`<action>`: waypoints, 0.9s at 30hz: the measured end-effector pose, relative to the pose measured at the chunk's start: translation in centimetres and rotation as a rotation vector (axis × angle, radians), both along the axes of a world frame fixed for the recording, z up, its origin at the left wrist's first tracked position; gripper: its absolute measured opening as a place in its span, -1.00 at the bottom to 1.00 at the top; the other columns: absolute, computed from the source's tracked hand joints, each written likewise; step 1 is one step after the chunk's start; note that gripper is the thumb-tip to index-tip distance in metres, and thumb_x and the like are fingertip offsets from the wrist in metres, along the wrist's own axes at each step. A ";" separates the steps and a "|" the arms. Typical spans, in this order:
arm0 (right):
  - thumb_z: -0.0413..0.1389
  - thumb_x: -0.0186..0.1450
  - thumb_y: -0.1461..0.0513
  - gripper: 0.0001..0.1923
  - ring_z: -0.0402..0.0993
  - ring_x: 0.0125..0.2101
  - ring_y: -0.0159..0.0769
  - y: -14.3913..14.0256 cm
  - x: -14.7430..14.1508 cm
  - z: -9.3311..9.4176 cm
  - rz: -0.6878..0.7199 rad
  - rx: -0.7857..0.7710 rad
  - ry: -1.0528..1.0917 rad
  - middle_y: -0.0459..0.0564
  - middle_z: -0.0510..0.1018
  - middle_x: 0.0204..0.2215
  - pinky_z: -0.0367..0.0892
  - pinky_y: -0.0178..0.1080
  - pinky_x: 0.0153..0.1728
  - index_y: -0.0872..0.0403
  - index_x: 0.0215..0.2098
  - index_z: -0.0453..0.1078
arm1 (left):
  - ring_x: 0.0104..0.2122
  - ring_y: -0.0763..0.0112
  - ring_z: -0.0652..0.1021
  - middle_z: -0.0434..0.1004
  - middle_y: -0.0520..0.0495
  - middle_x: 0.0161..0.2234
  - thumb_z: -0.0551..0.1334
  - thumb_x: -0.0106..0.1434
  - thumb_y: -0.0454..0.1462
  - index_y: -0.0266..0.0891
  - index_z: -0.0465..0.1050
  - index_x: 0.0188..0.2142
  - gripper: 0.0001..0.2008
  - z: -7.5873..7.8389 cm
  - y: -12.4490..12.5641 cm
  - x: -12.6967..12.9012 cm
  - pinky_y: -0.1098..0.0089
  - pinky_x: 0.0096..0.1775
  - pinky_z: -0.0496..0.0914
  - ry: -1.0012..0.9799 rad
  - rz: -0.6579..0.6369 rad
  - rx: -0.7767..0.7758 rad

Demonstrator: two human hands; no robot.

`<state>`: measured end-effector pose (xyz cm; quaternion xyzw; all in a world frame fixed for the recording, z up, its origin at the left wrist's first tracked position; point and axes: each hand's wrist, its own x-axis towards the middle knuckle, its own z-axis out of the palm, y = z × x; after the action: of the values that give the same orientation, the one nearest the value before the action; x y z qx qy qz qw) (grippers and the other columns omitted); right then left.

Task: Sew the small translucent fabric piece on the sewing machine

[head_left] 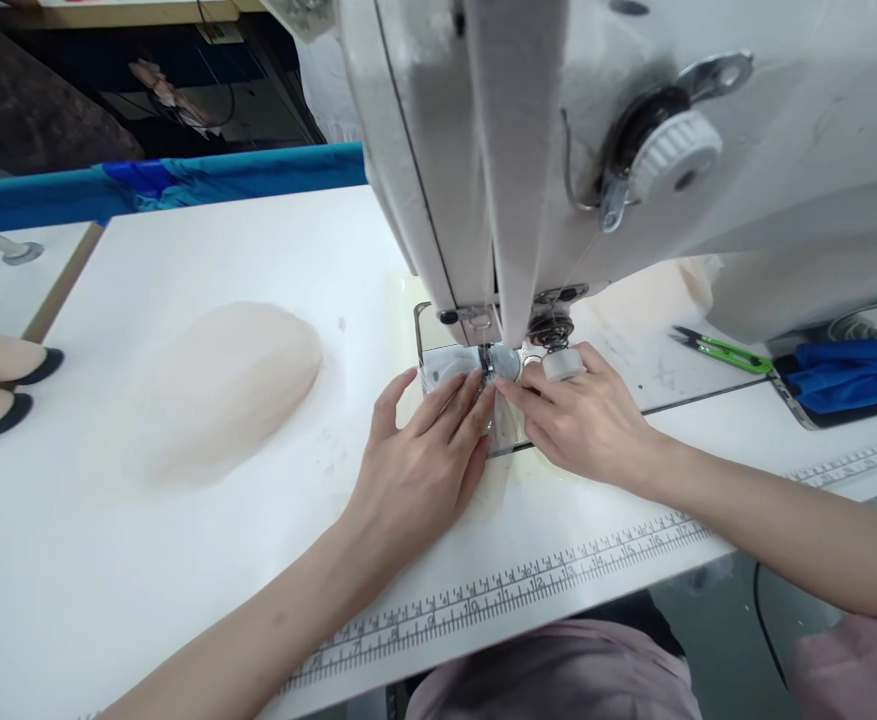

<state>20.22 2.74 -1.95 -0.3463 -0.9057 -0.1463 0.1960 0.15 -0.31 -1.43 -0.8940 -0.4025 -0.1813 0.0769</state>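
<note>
A white sewing machine [438, 150] stands over the table, its needle and presser foot [487, 360] above a shiny metal plate. My left hand [427, 450] lies palm down just in front of the presser foot, fingers stretched forward with the tips beside it. From the other side my right hand [584, 415] reaches in, its index finger pointing at the foot and the other fingers curled near the white tension knob [564, 364]. Whatever lies between or under the fingertips is too small and covered to make out. A thin beige fabric piece [235, 390] rests left of my hands.
Green-handled thread snips [730, 352] lie at right, near a phone [790, 395] with blue cloth [854, 375] on it. More beige fabric [655, 300] sits behind the needle area. A printed ruler [483, 600] runs along the front edge. Black-tipped beige pieces [3, 360] are at far left.
</note>
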 end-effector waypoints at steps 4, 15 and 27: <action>-0.04 0.28 0.39 -0.68 0.33 -0.44 -0.32 0.0 0.0 -0.2 -0.003 0.021 0.013 0.02 0.59 -0.29 0.05 -0.17 -0.27 0.18 -0.10 0.50 | 0.09 0.10 0.46 0.43 -0.26 0.09 0.09 0.33 -0.36 -0.33 0.31 0.14 -0.62 0.1 0.0 0.1 -0.09 0.16 0.13 0.006 0.009 -0.002; -0.04 0.29 0.36 -0.72 0.35 -0.40 -0.30 0.2 -0.2 0.1 -0.043 -0.017 -0.042 0.03 0.58 -0.28 0.04 -0.17 -0.23 0.14 -0.19 0.51 | 0.08 0.16 0.47 0.45 -0.22 0.09 0.07 0.36 -0.33 -0.28 0.33 0.11 -0.66 -0.3 0.5 0.0 -0.09 0.18 0.10 -0.001 0.022 0.009; -0.08 0.31 0.45 -0.71 0.41 -0.18 -0.31 0.1 0.2 0.3 0.240 -0.008 0.077 -0.03 0.58 -0.18 0.19 -0.23 -0.22 0.12 -0.18 0.43 | -0.25 0.17 0.53 0.53 -0.20 -0.24 0.20 0.25 -0.19 -0.30 0.40 -0.25 -0.80 2.4 -1.3 -0.3 0.22 -0.29 0.47 0.000 -0.086 -0.100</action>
<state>20.46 2.88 -1.64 -0.2414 -0.9330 -0.1050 0.2453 -0.13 -1.61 0.93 -0.9132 -0.3723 -0.1641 0.0242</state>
